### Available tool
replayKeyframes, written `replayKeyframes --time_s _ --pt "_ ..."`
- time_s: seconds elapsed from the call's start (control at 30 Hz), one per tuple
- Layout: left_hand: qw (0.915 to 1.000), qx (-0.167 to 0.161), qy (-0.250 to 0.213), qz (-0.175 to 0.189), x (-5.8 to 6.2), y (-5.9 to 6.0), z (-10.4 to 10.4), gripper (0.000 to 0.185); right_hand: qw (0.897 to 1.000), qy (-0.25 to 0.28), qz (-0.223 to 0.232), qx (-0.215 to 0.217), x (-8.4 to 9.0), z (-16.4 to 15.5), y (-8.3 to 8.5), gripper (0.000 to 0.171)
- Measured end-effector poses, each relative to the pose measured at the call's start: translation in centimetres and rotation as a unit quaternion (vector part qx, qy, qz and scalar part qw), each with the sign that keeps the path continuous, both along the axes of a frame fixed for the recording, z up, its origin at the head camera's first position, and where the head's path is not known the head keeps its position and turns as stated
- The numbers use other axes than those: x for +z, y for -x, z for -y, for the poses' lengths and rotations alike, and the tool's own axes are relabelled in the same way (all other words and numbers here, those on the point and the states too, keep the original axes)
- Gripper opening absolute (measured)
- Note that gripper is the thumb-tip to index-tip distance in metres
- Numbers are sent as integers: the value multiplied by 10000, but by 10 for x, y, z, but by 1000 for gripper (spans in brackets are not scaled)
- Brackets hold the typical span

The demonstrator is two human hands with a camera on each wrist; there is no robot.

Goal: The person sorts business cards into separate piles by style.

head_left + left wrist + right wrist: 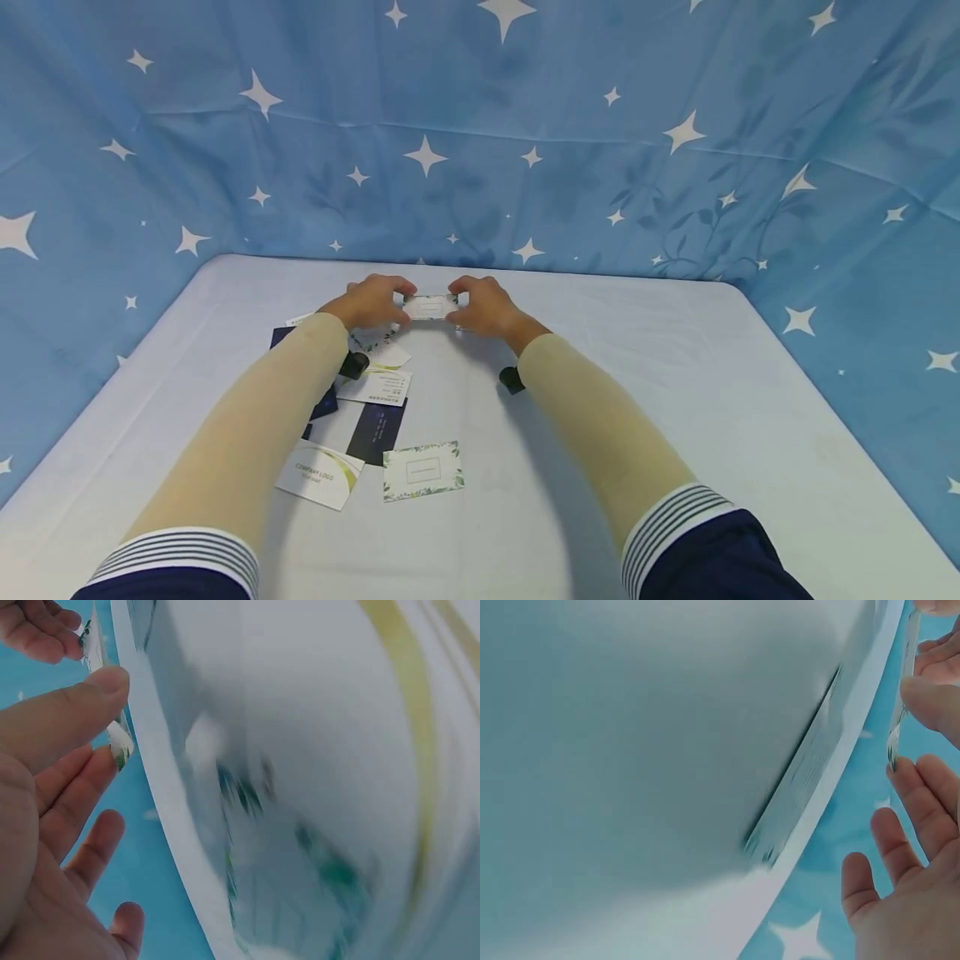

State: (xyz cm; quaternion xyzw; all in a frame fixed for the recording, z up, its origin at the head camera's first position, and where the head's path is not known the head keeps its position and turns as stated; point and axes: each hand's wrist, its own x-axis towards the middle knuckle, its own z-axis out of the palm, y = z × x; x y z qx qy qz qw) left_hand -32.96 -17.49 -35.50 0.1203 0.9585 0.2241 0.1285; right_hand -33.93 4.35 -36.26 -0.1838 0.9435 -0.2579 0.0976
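Near the far side of the table, a white business card with a green leaf border [430, 307] is held up between both hands. The left hand [372, 302] pinches its left end between thumb and fingers, the other fingers loosely spread. At the card's right end the right hand [483, 307] pinches in the same way. In the right wrist view, leaf-edged cards [799, 765] lie on the table below that hand; whether one or a stack, I cannot tell. Under the left hand lies another leaf-bordered card [277, 877], blurred.
Cards lie scattered left of centre: a white one marked COMPANY LOGO [318, 475], a dark blue one [377, 433], a white one with printed text [375, 387] and a single leaf-bordered one [423, 472]. A blue star-patterned curtain [480, 192] hangs behind the white table [675, 400].
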Motion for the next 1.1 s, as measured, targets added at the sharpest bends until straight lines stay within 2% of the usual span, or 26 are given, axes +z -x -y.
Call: replayKeyframes --time_s 0.1,0.3,0.57,0.7,0.87,1.1 --pt "9998 -64 -150 -134 -1 0 -14 58 10000 -70 63 17 0 -17 2 56" --pt "9985 -181 -428 -296 -13 5 -48 55 9996 -253 110 -107 -6 -52 4 55" --pt "9991 -168 -334 -181 -22 7 -76 53 9983 -448 259 -252 -12 -75 2 55" --pt "9996 -182 -203 -44 -24 8 -79 53 9979 -592 226 -161 -15 -78 1 56" --pt "9999 -152 -57 58 -23 9 -79 58 9982 -525 221 -166 -18 -78 2 55" --pt "9999 -134 32 89 -25 9 -77 56 9973 -506 437 -297 -18 -77 2 55"
